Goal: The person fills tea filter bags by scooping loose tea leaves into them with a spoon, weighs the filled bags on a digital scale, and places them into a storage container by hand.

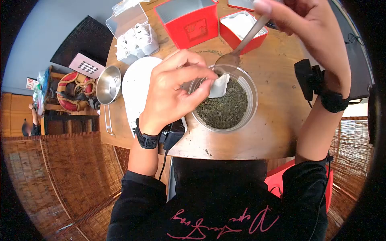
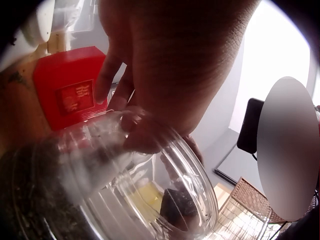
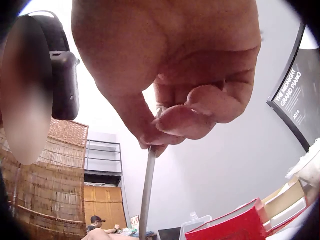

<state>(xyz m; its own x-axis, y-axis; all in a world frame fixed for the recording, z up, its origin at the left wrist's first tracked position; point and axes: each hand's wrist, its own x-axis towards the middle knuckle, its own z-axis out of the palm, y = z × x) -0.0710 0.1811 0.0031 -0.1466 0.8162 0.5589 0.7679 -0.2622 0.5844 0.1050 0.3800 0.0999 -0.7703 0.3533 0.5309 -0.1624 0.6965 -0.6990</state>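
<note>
In the head view my left hand [image 1: 173, 86] pinches a small white tea bag [image 1: 219, 87] between thumb and fingers. The bag hangs over the mouth of a clear round jar [image 1: 254, 94] that holds dried green-brown leaves [image 1: 225, 110]. Raised at the upper right, my right hand [image 1: 309, 24] grips the handle of a metal spoon [image 1: 254, 35]. Its bowl slants down to the jar's far rim, close to the tea bag. The right wrist view shows curled fingers around the thin spoon handle [image 3: 147, 195]. Seen from the left wrist, the jar's clear wall [image 2: 150, 185] fills the foreground.
Left of the jar lies a white flat-topped device [image 1: 138, 76], partly behind my left forearm, beside a metal pan [image 1: 108, 85]. Farther back stand a plastic box of white bags [image 1: 138, 42], a tall red tin [image 1: 187, 26] and a low red tin [image 1: 255, 43] with white contents.
</note>
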